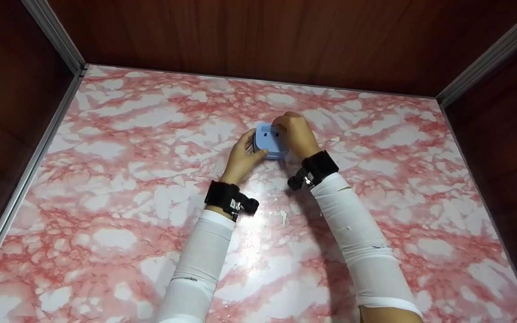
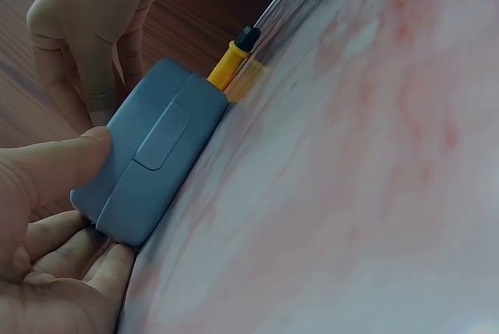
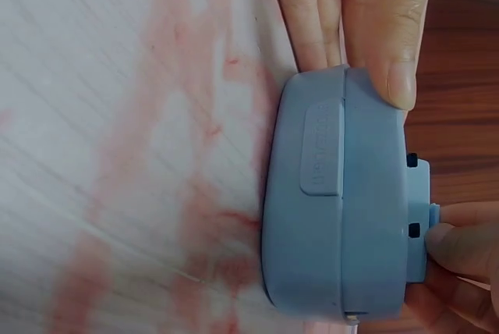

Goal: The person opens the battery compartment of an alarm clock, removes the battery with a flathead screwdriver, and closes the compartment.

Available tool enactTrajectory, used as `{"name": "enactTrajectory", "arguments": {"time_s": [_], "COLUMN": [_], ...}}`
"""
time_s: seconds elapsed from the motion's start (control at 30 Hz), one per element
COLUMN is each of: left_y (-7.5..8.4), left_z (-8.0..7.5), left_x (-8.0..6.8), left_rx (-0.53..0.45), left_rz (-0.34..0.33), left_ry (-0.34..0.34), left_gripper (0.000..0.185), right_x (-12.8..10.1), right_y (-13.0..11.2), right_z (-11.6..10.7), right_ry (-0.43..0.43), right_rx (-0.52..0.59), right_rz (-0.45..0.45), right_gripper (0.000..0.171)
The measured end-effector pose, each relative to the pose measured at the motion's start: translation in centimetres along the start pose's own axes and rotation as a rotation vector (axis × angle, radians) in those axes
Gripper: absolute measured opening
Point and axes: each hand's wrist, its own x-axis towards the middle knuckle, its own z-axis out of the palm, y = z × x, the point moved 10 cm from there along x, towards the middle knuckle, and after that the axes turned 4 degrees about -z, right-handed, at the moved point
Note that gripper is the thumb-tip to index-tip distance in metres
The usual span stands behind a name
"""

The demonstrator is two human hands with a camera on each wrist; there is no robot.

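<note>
Where: small blue plastic box with rounded corners [image 1: 269, 141] sits mid-frame on the pink marble table [image 1: 128, 188] | Grip: our left hand [image 1: 242, 158] and right hand [image 1: 298, 134] both pinch its sides | Risk: we think squeezing hard could make it slip and tip.

Bright overhead light, glare patch on marble top [image 1: 258, 233], wrist views soft and blurred

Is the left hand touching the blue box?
Touching. The left wrist view shows the left hand's thumb pressed on the blue box, with its fingers curled under the box's lower edge.
</note>
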Motion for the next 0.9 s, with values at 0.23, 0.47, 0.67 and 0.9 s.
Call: {"name": "enactTrajectory", "arguments": {"time_s": [0.23,0.47,0.67,0.9], "left_y": [-0.1,-0.1,-0.1,0.0], "left_z": [0.0,0.0,-0.1,-0.1], "left_x": [0.0,0.1,0.0,0.1], "left_rx": [-0.044,-0.05,-0.054,-0.019], "left_rz": [-0.002,0.013,0.007,0.002], "left_ry": [0.004,0.004,0.006,0.011], "left_gripper": [0.075,0.074,0.075,0.073], "right_x": [0.0,-0.2,-0.3,-0.6], "right_y": [0.2,0.6,0.9,1.9], "right_z": [-0.1,-1.1,-1.9,-3.5], "right_ry": [0.002,0.018,0.023,0.065], "right_rx": [0.0,-0.001,-0.038,-0.07], "right_rz": [0.022,0.056,0.045,0.025], "right_gripper": [0.02,0.023,0.02,0.021]}}
